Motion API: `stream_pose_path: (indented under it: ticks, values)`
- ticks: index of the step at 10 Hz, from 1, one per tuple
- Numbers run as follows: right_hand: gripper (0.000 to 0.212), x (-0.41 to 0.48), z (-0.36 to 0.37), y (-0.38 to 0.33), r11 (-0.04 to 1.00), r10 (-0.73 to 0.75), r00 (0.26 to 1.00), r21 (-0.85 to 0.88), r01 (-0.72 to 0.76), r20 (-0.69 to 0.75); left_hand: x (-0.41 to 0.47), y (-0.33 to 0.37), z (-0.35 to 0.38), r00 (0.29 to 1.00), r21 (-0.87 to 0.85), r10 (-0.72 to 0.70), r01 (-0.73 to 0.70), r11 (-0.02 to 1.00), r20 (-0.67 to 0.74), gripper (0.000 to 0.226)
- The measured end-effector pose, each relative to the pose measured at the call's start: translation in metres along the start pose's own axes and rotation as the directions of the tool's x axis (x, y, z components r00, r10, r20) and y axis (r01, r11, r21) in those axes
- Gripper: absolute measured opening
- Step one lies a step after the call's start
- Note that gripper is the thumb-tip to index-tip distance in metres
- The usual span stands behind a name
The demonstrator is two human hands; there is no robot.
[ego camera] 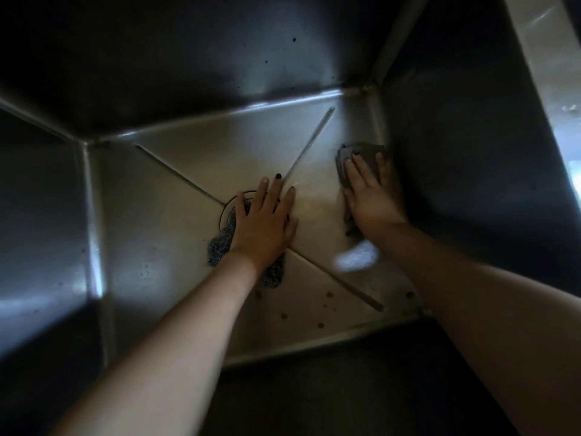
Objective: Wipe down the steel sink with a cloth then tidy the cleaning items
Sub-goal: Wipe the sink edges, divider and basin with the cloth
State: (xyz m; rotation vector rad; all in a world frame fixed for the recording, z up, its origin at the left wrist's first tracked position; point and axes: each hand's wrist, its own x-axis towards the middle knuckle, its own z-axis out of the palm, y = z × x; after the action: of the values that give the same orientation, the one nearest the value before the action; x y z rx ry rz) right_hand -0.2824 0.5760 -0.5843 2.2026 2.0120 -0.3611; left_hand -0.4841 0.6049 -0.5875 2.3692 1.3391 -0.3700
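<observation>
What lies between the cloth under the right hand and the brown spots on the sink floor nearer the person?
Nothing loose that shows. The cloth and the brown spots are parted only by bare sink floor with a pressed crease. The scourer under the left hand sits aside, over the drain.

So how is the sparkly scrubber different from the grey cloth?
The scrubber is a dark, glittery, wiry tangle; the cloth is plain grey and smooth. The scrubber lies mid-sink at the drain, under the left hand; the cloth lies beside the right wall, under the right hand. Both rest on the sink floor with a flat hand on each.
</observation>
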Motion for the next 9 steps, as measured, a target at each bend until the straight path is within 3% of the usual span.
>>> stream_pose_path:
  ticks: [1, 2, 3, 4, 5, 6, 7, 8, 9]
  values:
    - [0.061, -0.01, -0.006, -0.011, 0.984, 0.154, 0.979, -0.115, -0.139, 0.132, 0.0, 0.0, -0.002, 1.0, 0.016, 0.01, -0.01, 1.0, 0.002, 0.056]
    - [0.072, -0.021, -0.008, -0.02, 0.949, 0.302, 0.927, 0.019, -0.314, 0.222, 0.0, -0.002, -0.006, 0.999, 0.035, 0.031, -0.032, 0.999, 0.018, 0.056]
    - [0.107, -0.035, -0.017, -0.03, 0.925, 0.344, 0.906, 0.078, -0.372, 0.246, 0.001, -0.006, -0.012, 0.996, 0.073, 0.078, -0.082, 0.994, 0.052, 0.057]
    - [0.077, -0.049, -0.016, -0.043, 0.866, 0.379, 0.9, 0.259, -0.427, 0.218, 0.002, -0.011, -0.02, 0.978, 0.123, 0.178, -0.191, 0.974, 0.11, 0.059]
    - [0.066, -0.063, -0.01, -0.06, 0.664, 0.593, 0.764, 0.382, -0.642, 0.254, 0.003, -0.015, -0.026, 0.956, 0.151, 0.247, -0.27, 0.951, 0.157, 0.06]
    - [0.056, -0.073, -0.002, -0.078, 0.404, 0.781, 0.547, 0.424, -0.81, 0.302, 0.003, -0.016, -0.03, 0.94, 0.15, 0.283, -0.312, 0.938, 0.19, 0.06]
    - [0.052, -0.079, -0.002, -0.094, 0.219, 0.851, 0.389, 0.435, -0.873, 0.353, 0.002, -0.01, -0.031, 0.912, 0.124, 0.367, -0.392, 0.912, 0.184, 0.058]
    - [0.061, -0.081, 0.005, -0.108, 0.123, 0.87, 0.327, 0.481, -0.868, 0.368, 0.003, -0.003, -0.028, 0.834, 0.135, 0.499, -0.537, 0.833, 0.235, 0.057]
    - [0.058, -0.081, 0.005, -0.108, 0.016, 0.912, 0.179, 0.403, -0.915, 0.369, 0.009, -0.007, -0.021, 0.783, 0.174, 0.557, -0.61, 0.773, 0.276, 0.055]
